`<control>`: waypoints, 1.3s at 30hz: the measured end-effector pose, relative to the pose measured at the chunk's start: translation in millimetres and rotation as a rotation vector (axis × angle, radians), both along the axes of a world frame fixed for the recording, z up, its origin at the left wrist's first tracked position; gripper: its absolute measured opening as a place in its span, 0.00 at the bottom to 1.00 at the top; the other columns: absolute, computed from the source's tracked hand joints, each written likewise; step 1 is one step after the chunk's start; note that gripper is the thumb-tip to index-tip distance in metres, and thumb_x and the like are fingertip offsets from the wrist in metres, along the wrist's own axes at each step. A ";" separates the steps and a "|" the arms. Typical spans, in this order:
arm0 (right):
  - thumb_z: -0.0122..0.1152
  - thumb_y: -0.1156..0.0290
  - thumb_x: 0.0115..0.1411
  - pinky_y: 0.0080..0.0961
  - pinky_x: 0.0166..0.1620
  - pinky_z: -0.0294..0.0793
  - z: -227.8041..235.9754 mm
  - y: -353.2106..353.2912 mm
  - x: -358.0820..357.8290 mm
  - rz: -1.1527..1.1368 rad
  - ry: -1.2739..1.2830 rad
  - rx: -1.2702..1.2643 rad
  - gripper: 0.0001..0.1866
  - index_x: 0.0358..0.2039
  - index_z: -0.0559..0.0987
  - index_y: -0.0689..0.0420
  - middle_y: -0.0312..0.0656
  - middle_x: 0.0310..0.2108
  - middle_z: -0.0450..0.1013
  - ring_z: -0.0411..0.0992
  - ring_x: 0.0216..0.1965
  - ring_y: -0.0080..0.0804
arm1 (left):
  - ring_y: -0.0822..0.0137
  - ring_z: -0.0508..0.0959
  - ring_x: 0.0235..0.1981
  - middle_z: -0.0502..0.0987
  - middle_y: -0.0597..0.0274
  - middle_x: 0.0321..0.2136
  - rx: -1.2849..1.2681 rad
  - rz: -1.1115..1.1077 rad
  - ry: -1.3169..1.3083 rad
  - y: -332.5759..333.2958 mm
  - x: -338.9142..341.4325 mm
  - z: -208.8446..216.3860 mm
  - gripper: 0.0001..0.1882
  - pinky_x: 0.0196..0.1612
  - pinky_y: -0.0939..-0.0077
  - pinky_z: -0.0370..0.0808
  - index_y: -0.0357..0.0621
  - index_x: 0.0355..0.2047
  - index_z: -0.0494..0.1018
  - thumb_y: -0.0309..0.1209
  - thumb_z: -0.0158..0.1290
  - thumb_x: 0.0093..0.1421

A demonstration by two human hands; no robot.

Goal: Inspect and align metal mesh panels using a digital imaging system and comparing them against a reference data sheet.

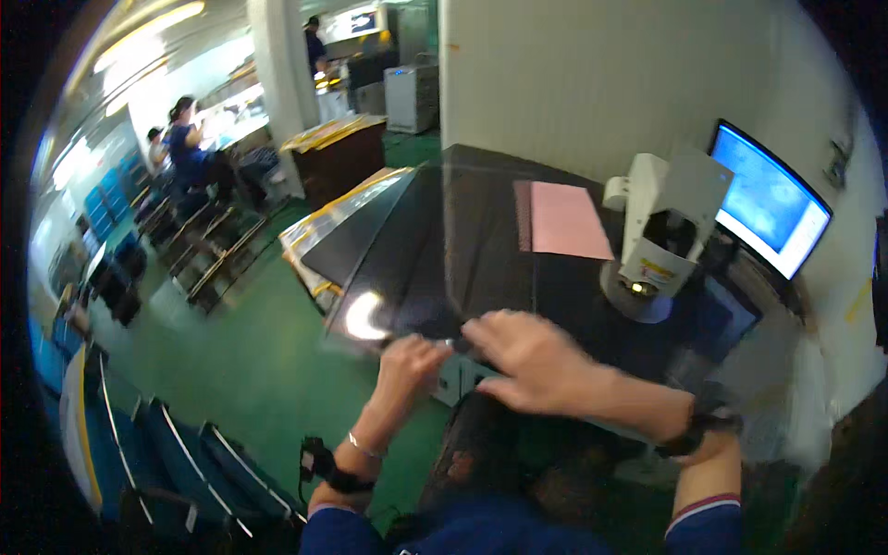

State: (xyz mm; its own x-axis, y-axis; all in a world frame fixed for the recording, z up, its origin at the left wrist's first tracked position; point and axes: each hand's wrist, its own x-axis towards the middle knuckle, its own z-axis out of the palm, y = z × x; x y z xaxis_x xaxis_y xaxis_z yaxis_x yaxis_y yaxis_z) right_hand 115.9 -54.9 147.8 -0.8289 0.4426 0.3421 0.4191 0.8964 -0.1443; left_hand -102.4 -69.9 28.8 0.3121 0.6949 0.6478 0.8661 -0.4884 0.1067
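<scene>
In the head view my left hand [410,365] is closed, its fingers curled at the near edge of a clear, glossy sheet [366,316] that throws back a bright round glare. My right hand [535,363] reaches in from the right, smeared by motion. Its fingertips meet beside my left fingers, at a small dark thing [457,344] I cannot make out. Both hands are over the front edge of a black table [490,287]. A pink sheet of paper [566,220] lies farther back on the table.
A white microscope-like device [652,231] with a lit base stands at the table's right, before a lit monitor [772,199]. Wrapped flat stacks [310,240] are left of the table. Blue chairs or bins [185,462] line the lower left. A seated person [190,153] works far off.
</scene>
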 end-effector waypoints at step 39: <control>0.50 0.68 0.62 0.26 0.36 0.77 -119.2 -110.6 126.9 -0.506 1.055 -1.441 0.27 0.57 0.52 0.63 0.45 0.36 0.72 0.74 0.33 0.27 | 0.60 0.75 0.44 0.78 0.61 0.39 0.058 -0.091 0.025 -88.3 23.2 -18.8 0.09 0.54 0.56 0.64 0.46 0.33 0.76 0.23 0.54 0.50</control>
